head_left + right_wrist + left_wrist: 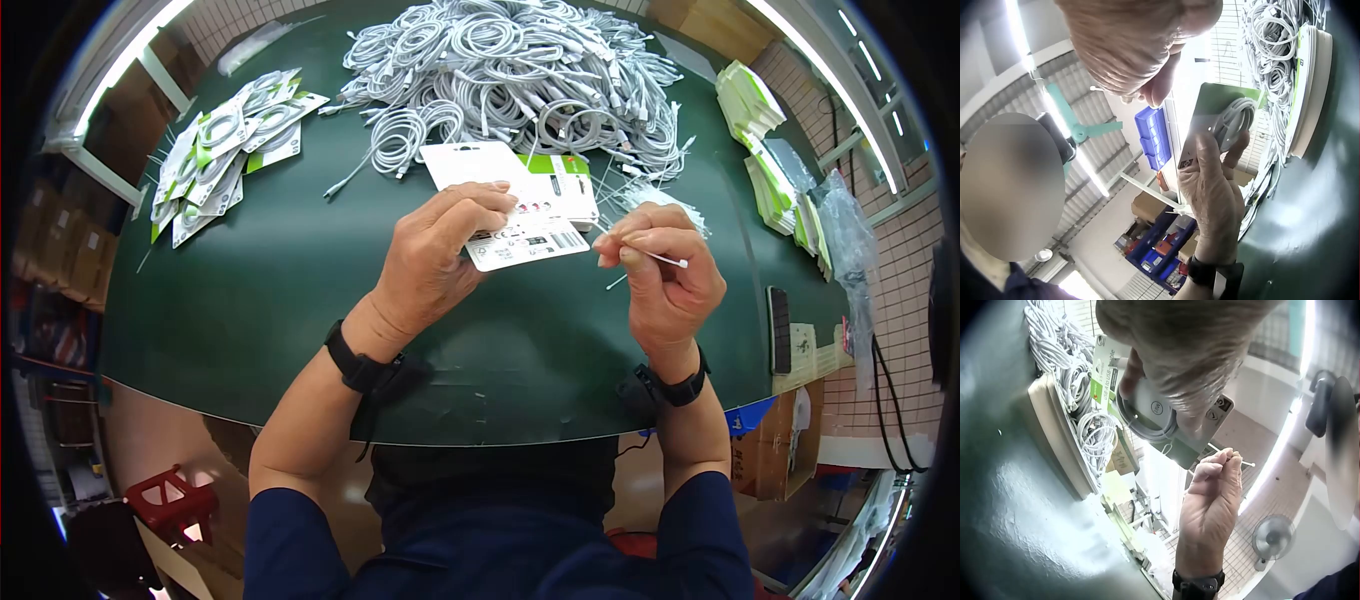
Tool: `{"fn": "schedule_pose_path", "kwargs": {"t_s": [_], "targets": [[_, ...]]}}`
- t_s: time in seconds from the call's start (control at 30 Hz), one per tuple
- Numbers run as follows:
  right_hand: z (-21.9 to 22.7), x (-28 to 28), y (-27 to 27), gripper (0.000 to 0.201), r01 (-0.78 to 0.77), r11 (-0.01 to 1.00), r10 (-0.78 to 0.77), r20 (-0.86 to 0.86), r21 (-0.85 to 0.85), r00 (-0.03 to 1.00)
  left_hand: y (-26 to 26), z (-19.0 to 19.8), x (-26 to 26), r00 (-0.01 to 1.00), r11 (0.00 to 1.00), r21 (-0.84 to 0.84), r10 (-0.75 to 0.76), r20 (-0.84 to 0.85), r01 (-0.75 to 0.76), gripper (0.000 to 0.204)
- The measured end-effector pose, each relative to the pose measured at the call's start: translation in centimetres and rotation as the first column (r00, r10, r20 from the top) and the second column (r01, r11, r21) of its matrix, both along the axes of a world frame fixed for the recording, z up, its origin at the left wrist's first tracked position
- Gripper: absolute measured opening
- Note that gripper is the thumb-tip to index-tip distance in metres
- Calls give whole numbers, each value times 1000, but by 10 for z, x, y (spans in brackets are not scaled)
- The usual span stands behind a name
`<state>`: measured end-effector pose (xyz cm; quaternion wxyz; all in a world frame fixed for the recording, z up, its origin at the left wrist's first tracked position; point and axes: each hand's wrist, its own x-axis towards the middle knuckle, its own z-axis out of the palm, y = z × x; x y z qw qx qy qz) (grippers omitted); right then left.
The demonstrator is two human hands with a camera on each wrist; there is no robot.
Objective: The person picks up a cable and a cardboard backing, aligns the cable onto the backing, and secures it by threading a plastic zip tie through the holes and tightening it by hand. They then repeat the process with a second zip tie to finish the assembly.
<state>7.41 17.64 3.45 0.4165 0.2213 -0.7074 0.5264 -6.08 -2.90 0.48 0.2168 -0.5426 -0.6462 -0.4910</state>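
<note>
My left hand (432, 250) grips a white printed packaging card (525, 252) at its left side, thumb on the printed face. A coiled white cable (1235, 122) lies against the card's other, green-and-white face, with fingers of the left hand over it. Just right of the card, my right hand (668, 280) pinches a thin white cable tie (668, 259) between thumb and fingers. The tie's small head sticks out to the right, and its other end runs toward the card's right edge. Behind the held card stands a stack of green-and-white cards (565, 188).
A large heap of coiled cables (500, 70) covers the back of the green table (250, 330). Carded cables (215, 150) are piled at the left. Loose cable ties (665, 200) lie beyond the right hand. More cards (750, 105) and a clear plastic bag (850, 225) are at right.
</note>
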Motion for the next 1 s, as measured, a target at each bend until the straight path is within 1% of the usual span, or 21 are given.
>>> {"fn": "schedule_pose_path", "kwargs": {"t_s": [0.13,0.23,0.33,0.43,0.53,0.63,0.73,0.83,0.93,1.0], "targets": [[-1,1,-7,12,-57,997,56,13,50,998,1,-2,-1,999,999,-1,-47,-25,47,38],[0,2,-11,12,-83,996,84,65,-20,994,1,1,0,998,999,-7,-44,-37,44,37],[-1,3,-10,11,-91,996,92,92,-14,992,3,3,2,998,999,17,-29,-50,30,33],[-2,3,-10,10,-83,997,82,116,6,990,3,2,2,996,1000,6,-17,-88,18,32],[-2,2,-10,9,-79,997,76,121,20,990,3,1,1,995,1000,8,-22,-94,23,32],[-5,2,-8,10,-90,996,86,116,26,989,1,0,0,995,999,-27,-29,-93,26,36],[-5,2,-9,10,-83,996,80,120,22,990,1,0,-1,995,999,-26,-31,-90,28,36],[-5,2,-9,9,-72,996,64,143,50,988,2,3,1,996,999,-6,-35,-88,35,31],[-4,3,-11,11,-58,998,52,182,26,982,2,3,1,995,999,-9,-33,-89,33,31],[-6,0,-8,13,-23,994,7,152,103,988,2,3,2,995,999,-9,-37,-90,37,31]]}}
